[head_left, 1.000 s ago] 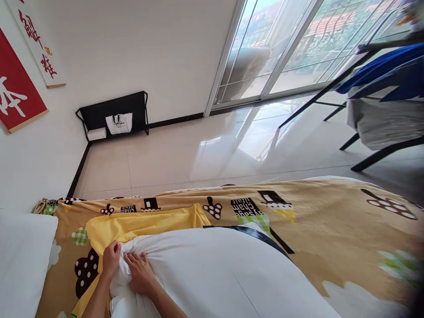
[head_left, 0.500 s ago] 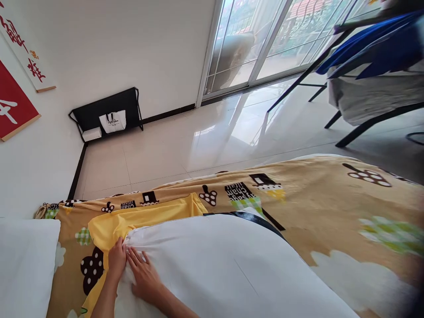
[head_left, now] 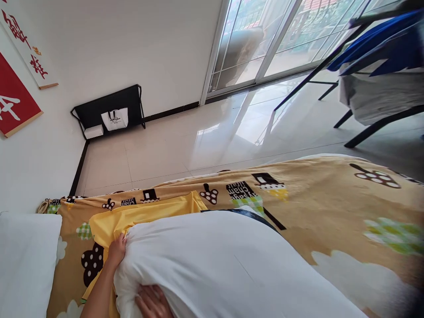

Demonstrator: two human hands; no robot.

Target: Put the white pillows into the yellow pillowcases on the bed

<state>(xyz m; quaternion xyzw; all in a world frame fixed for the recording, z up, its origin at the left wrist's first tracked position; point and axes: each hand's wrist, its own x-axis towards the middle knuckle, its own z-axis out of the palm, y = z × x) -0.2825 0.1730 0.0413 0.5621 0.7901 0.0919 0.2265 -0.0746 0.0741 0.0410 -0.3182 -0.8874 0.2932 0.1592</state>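
A big white pillow lies on the bed, partly on top of a yellow cloth that looks like a pillowcase. My left hand is closed at the pillow's far left corner, where white fabric and yellow cloth meet. Lower down, my right hand presses into the pillow's near left end, its fingers curled into a fold of the white fabric. The lower part of that hand is cut off by the frame. A dark strip shows along the pillow's far edge.
A tan patterned blanket covers the bed. Another white pillow lies at the left. Beyond the bed are a tiled floor, a black folded frame with a white bag, a sliding glass door, and a chair draped with clothes.
My right hand has moved down from the pillow's corner toward the near edge, and its flat fingers have curled into the fabric. The pillow's left end now bulges more. My left hand stays at the corner.
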